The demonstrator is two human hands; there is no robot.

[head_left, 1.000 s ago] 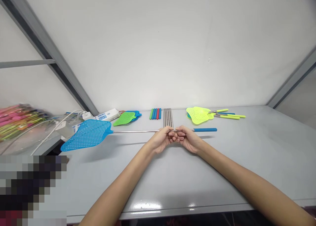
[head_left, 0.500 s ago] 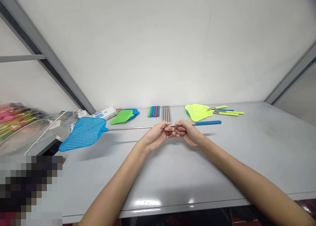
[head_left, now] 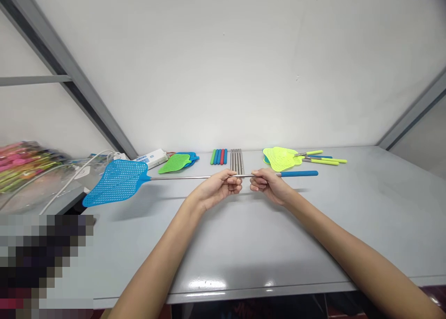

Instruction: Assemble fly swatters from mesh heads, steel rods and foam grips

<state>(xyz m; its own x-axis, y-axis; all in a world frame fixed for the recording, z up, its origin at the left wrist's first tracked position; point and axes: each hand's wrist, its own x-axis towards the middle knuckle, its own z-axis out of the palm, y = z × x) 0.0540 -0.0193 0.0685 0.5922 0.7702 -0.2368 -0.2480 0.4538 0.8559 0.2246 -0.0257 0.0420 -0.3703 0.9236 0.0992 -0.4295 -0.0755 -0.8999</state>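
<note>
A blue fly swatter [head_left: 120,183] is held level above the grey table, its mesh head to the left and its blue grip to the right. My left hand [head_left: 220,187] pinches the metal rod near its middle, between thumb and fingers. My right hand [head_left: 270,185] is closed on the same rod, just left of the blue grip. A short stretch of bare rod shows between the two hands. Behind them lie several metal rods [head_left: 237,158] side by side, and several coloured handle grips [head_left: 219,156] in a row.
Assembled swatters with yellow heads [head_left: 284,158] lie stacked at the back right. Loose green [head_left: 175,163] and blue [head_left: 193,157] swatter heads sit at the back left beside a white power strip [head_left: 153,159]. Bagged colourful items [head_left: 26,165] and white cables stand far left. A wall closes the back.
My hands have moved apart along the rod, leaving a gap where they were touching. The swatter's head has risen slightly, and its blue grip is a little further right.
</note>
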